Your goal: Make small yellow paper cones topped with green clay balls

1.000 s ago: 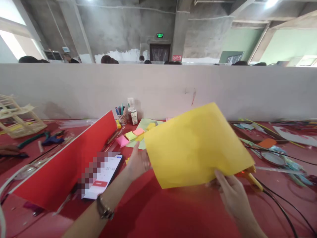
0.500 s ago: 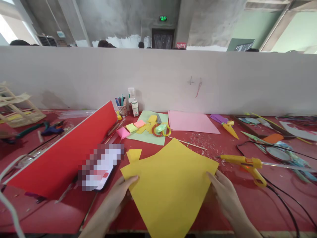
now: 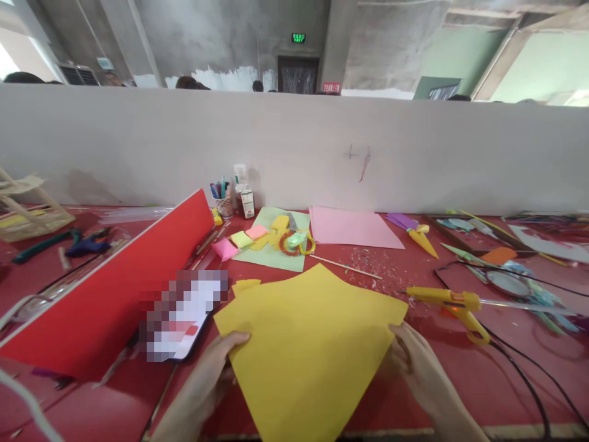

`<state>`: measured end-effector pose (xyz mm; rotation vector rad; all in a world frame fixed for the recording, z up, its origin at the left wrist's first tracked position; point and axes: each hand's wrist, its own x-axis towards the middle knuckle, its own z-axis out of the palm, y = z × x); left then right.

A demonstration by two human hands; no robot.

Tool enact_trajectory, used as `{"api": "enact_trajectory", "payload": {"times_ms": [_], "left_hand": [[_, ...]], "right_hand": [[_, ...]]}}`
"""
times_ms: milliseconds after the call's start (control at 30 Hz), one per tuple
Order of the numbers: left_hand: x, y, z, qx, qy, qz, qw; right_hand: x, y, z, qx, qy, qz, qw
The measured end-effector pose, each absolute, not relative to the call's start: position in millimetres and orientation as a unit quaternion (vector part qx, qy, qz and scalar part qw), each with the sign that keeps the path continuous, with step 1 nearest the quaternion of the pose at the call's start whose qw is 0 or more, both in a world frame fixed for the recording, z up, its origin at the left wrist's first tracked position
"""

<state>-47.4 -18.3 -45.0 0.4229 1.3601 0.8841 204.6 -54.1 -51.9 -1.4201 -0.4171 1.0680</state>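
A large yellow paper sheet (image 3: 308, 350) lies flat on the red table (image 3: 460, 380), turned like a diamond, its near corner reaching the front edge. My left hand (image 3: 216, 368) grips the sheet's left corner, thumb on top. At the right corner my right hand (image 3: 416, 368) pinches the sheet's edge, fingers curled. A small yellow scrap (image 3: 245, 285) peeks out just beyond the sheet.
A phone (image 3: 181, 319) leans on a red board (image 3: 115, 288) at left. A yellow glue gun (image 3: 453, 302) with black cables lies right. Beyond are a pink sheet (image 3: 352, 226), a green sheet (image 3: 276, 252) with sticky notes and tape rings, a pen cup (image 3: 224, 205), and a white partition wall (image 3: 294, 147).
The yellow sheet came down from upright in the air to flat on the table. Both hands dropped with it and now hold its side corners; the view tilted down.
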Motion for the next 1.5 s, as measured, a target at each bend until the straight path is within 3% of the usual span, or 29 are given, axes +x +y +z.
{"api": "enact_trajectory", "payload": {"times_ms": [267, 367, 500, 600, 667, 767, 933, 1000, 1133, 1233, 1333, 1400, 1500], "left_hand": [[-53, -25, -57, 0.158, 0.483, 0.456, 0.730], [-51, -29, -62, 0.126, 0.482, 0.475, 0.726], [-40, -30, -57, 0.125, 0.509, 0.462, 0.715], [-30, -21, -49, 0.159, 0.561, 0.457, 0.671], [-24, -12, -45, 0.173, 0.595, 0.468, 0.630], [-14, 1, -46, 0.197, 0.584, 0.468, 0.633], [-2, 4, -51, 0.258, 0.559, 0.459, 0.641], [-1, 2, -52, 0.261, 0.580, 0.462, 0.619], [-4, -2, -53, 0.322, 0.509, 0.422, 0.678], [-5, -2, -50, 0.335, 0.475, 0.435, 0.688], [-4, 1, -36, 0.359, 0.454, 0.465, 0.669], [-2, 5, -23, 0.399, 0.430, 0.487, 0.647], [1, 14, -8, 0.480, 0.377, 0.514, 0.603]], "right_hand": [[212, -59, -70, -0.625, -0.221, 0.504, 0.553], [212, -62, -74, -0.662, -0.304, 0.453, 0.513], [205, -67, -71, -0.714, -0.519, 0.184, 0.432], [196, -71, -65, -0.615, -0.689, -0.065, 0.377], [189, -73, -59, -0.513, -0.772, -0.157, 0.341], [177, -72, -53, -0.404, -0.848, -0.198, 0.282], [163, -70, -53, -0.292, -0.920, -0.162, 0.208], [159, -71, -56, -0.262, -0.936, -0.132, 0.195], [156, -72, -56, -0.214, -0.952, -0.093, 0.200], [161, -64, -47, -0.237, -0.928, -0.067, 0.278], [173, -44, -33, -0.426, -0.793, -0.053, 0.432], [182, -27, -23, -0.503, -0.706, 0.088, 0.491], [189, -5, -12, -0.467, -0.636, 0.349, 0.505]]}}
